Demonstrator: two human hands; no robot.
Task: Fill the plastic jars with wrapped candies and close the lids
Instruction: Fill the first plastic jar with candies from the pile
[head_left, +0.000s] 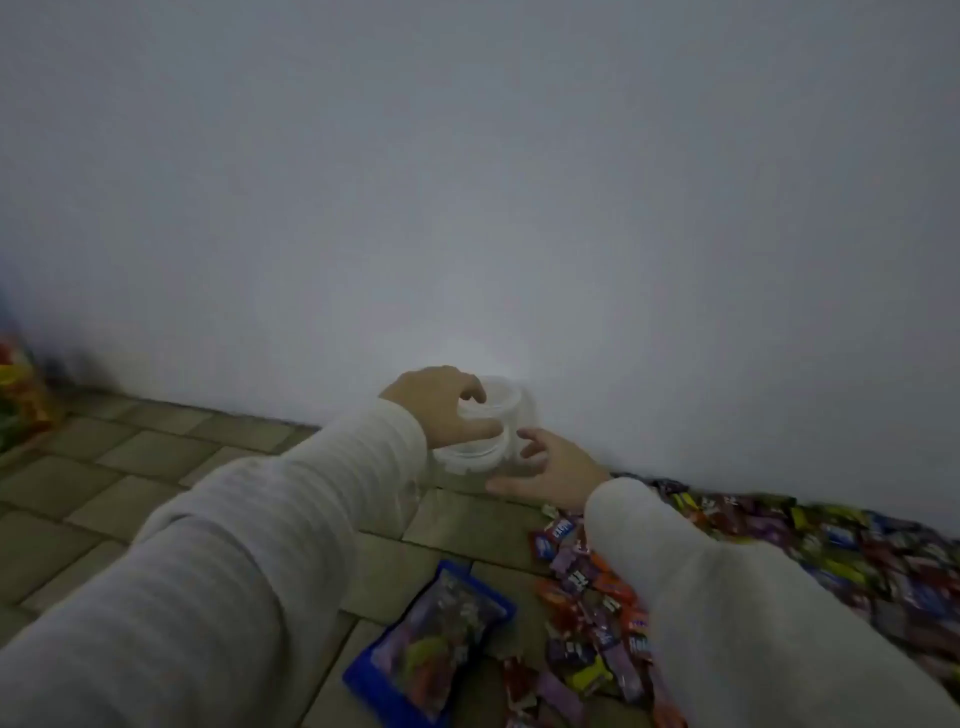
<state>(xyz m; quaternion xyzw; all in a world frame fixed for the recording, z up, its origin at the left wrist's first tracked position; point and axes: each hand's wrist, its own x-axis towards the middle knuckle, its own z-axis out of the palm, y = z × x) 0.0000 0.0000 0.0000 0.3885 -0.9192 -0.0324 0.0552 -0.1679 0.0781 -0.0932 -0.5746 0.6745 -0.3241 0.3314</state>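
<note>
1. Clear plastic jars (480, 431) sit at the foot of the white wall (519, 182) on the tiled floor (130, 478); the picture is blurred, and I cannot tell if it is one jar with a lid or two stacked.
2. Left hand (441, 402) is on the upper rim, thumb and fingers curled round it, gripping.
3. Right hand (550, 470) is just beside the jar's lower part, fingers spread and relaxed; contact with the jar is unclear, and it holds nothing.
4. Wrapped candies (587, 587) lie in a loose pile on the floor along the wall, right of the jars and partly under the right sleeve.
5. Blue candy bag (436, 639) lies flat on the tiles, near the pile.
6. Another colourful bag (21, 395) stands at the far left edge, well apart.
</note>
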